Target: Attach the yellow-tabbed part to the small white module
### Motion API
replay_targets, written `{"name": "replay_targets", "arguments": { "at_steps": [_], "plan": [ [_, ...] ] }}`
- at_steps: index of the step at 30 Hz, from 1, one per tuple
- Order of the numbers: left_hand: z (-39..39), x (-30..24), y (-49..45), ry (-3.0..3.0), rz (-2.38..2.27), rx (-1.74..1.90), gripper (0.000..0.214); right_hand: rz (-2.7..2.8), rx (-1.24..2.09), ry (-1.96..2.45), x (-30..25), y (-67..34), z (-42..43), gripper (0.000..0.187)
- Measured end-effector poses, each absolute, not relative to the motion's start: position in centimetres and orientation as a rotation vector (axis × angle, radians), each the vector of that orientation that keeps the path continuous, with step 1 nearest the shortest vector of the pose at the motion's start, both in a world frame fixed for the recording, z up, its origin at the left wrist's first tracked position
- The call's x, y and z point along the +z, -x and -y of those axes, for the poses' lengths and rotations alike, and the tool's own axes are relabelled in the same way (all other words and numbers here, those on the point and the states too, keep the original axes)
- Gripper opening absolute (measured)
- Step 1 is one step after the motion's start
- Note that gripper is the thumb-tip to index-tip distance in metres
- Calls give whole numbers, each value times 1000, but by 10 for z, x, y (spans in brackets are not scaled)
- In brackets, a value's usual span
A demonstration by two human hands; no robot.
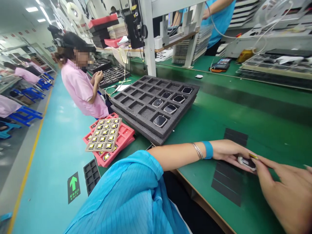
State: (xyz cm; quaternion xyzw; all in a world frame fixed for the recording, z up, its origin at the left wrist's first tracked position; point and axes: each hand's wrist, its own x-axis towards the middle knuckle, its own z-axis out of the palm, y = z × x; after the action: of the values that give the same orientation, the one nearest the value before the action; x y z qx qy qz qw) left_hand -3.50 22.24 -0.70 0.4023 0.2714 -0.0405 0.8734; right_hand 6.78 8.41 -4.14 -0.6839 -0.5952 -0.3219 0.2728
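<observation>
Watch body pinched over the dark mat

Watch body (246, 162) is lying low over the dark mat (226, 185) on the green bench (268, 123); my left hand (231, 155) is gripping it, fingers clamped around its near end; my right hand (287, 191) is reaching in, forefinger and thumb closing on its far end. Foam trays (143, 110) are sitting well apart to the left, holding a few watch bodies; a person in pink (80, 87) is working further down the line.
</observation>
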Motion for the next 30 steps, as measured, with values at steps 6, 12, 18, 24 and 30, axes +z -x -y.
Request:
{"name": "replay_targets", "arguments": {
  "at_steps": [6,12,18,24,30],
  "plan": [
    [-226,8,43,-729,-597,-95,12,1815,-865,1800,-28,-63,-79,37],
    [-223,-6,44,-804,-417,-58,16,1299,-258,1955,-22,-60,-82,51],
    [-221,-24,36,-928,-339,-46,45,628,829,1788,-6,-49,-83,106],
    [-221,-20,42,-959,-265,23,39,579,696,1707,-3,-40,-88,100],
    [-219,-14,40,-1035,-309,82,43,626,718,1655,-5,-42,-88,112]
  ]
}}
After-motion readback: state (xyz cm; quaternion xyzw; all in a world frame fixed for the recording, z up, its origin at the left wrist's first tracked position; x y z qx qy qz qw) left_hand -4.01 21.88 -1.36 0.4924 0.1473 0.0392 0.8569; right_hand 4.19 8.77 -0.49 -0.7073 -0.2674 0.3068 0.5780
